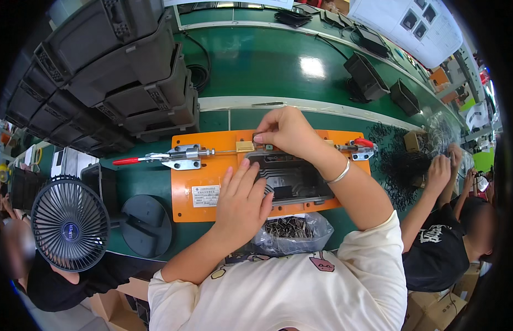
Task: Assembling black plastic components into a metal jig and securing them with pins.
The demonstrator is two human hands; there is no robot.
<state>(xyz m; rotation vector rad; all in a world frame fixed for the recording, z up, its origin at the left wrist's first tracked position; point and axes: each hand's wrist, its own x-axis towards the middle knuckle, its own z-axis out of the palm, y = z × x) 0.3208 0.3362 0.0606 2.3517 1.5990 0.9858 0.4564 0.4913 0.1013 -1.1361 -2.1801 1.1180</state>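
An orange fixture plate (212, 144) lies on the green bench, with a dark plastic housing (317, 199) set in its middle. My left hand (240, 201) rests with fingers outstretched over the housing's left edge, holding nothing. At the far edge, my right hand (284, 132) has thumb and forefinger pinched together beside a small yellowish block (245, 146). Whatever sits between those fingertips is too small and covered to name. A toggle clamp (182, 156) with a red handle is mounted left of the housing. Another red-handled clamp (360, 148) sits on the right, partly behind my forearm.
A clear bag of small metal pieces (292, 227) lies at the plate's near edge. Tall stacks of dark housings (129, 71) and a black fan (71, 231) stand left. Rightward are tangled black cords (397, 160) and a co-worker's hand (438, 172). Two housings (367, 74) lie far right.
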